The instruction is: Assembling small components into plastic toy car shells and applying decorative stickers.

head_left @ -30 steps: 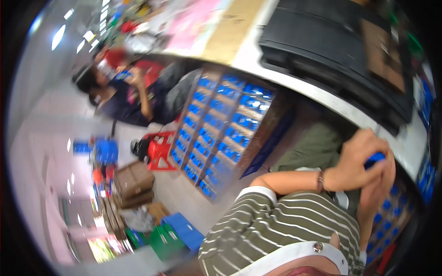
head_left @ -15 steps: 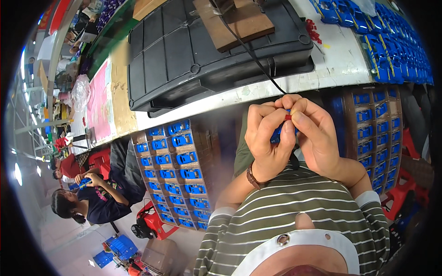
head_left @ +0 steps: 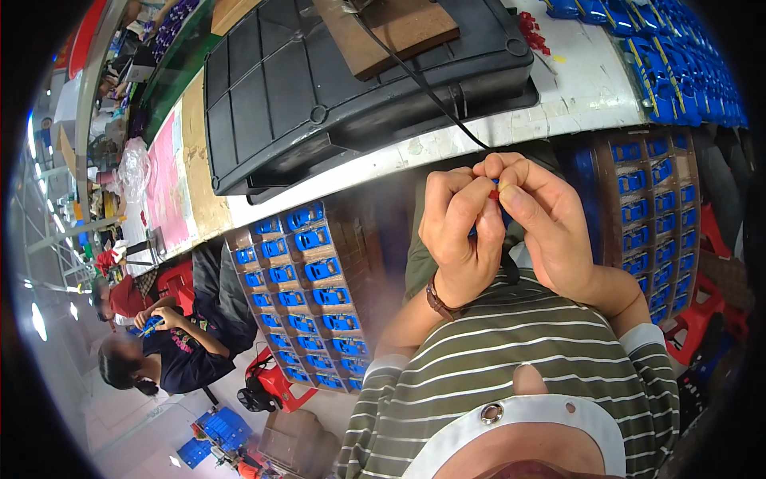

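Note:
My left hand [head_left: 459, 231] and my right hand [head_left: 550, 227] are raised together in front of my chest, fingertips meeting. Between them they pinch a small blue toy-car part with a tiny red piece [head_left: 495, 194] at the fingertips. Most of the blue part is hidden behind my fingers. A brown strap is on my left wrist. Just beyond my hands lies the white table edge [head_left: 447, 140], with a black cable [head_left: 415, 76] running over it toward my hands.
A large black tray [head_left: 319, 88] with a wooden block [head_left: 399, 24] sits on the table. Blue toy cars [head_left: 678, 56] lie at the right; small red pieces [head_left: 531, 32] beside them. Cardboard racks of blue cars [head_left: 307, 295] stand on both sides. Two people sit at lower left.
My head has turned from the floor and shelf back toward the table. My hands have come together in front of me on the small blue part and shifted a little right.

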Demonstrator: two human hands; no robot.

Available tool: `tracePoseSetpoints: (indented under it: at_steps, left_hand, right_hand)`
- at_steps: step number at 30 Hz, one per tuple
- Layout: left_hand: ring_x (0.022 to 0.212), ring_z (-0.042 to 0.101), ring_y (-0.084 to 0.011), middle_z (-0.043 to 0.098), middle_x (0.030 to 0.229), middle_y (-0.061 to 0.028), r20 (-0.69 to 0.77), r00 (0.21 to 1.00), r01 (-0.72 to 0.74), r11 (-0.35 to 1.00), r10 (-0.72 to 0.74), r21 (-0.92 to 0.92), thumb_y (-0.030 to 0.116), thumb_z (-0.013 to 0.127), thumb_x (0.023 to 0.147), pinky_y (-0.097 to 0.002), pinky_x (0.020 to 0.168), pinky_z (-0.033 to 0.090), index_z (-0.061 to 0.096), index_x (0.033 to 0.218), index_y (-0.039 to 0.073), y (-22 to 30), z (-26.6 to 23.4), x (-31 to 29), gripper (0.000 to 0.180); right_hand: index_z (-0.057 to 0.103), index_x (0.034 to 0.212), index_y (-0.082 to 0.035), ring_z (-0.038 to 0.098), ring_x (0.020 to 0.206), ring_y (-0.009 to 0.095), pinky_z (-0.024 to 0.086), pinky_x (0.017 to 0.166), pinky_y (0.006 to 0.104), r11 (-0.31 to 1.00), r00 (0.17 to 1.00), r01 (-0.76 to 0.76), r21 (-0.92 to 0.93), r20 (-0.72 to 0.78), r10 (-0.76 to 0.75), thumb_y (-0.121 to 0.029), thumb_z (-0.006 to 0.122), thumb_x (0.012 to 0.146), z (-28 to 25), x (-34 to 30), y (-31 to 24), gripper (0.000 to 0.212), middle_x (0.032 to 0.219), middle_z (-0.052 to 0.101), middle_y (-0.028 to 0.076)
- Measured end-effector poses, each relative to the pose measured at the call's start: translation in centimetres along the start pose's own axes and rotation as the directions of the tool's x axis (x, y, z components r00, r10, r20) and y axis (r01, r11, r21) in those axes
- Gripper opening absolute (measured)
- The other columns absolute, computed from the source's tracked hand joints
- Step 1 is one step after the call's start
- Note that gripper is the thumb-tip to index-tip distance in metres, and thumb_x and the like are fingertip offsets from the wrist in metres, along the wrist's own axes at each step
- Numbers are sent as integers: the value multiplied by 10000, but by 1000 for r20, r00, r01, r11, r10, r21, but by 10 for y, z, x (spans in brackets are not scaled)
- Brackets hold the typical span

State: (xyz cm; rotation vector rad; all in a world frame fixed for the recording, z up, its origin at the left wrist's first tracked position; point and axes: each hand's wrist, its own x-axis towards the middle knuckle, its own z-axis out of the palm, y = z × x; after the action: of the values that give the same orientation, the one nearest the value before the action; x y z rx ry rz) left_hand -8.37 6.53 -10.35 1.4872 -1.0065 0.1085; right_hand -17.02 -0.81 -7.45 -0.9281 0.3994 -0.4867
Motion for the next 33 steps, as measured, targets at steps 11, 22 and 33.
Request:
tracePoseSetpoints:
  at_steps: [11,22,33]
  left_hand:
    - [661,551,-248,519,762,-103,37,997,-67,996,65,66,8,615,715,-323,535,445,581,907,34,-7,0,-3,197]
    - [652,540,-243,523,766,-100,53,996,-79,994,75,70,-24,613,676,-321,532,442,587,921,47,-13,4,-3,256]
    - [648,531,-244,530,775,-103,66,996,-70,994,64,88,-4,605,699,-322,538,441,576,930,45,-20,3,-7,237]
  right_hand:
    - [559,935,13,469,965,96,386,872,249,994,994,-94,-48,44,97,-130,543,908,-10,0,-3,147,1100,480,64]
    - [562,936,20,477,935,86,390,857,232,987,995,-94,-128,26,98,-150,540,914,-10,4,-8,172,1044,514,50]
    - [563,915,13,471,878,70,390,800,219,986,992,-122,-111,9,124,-178,540,916,-11,8,-1,192,950,539,18]
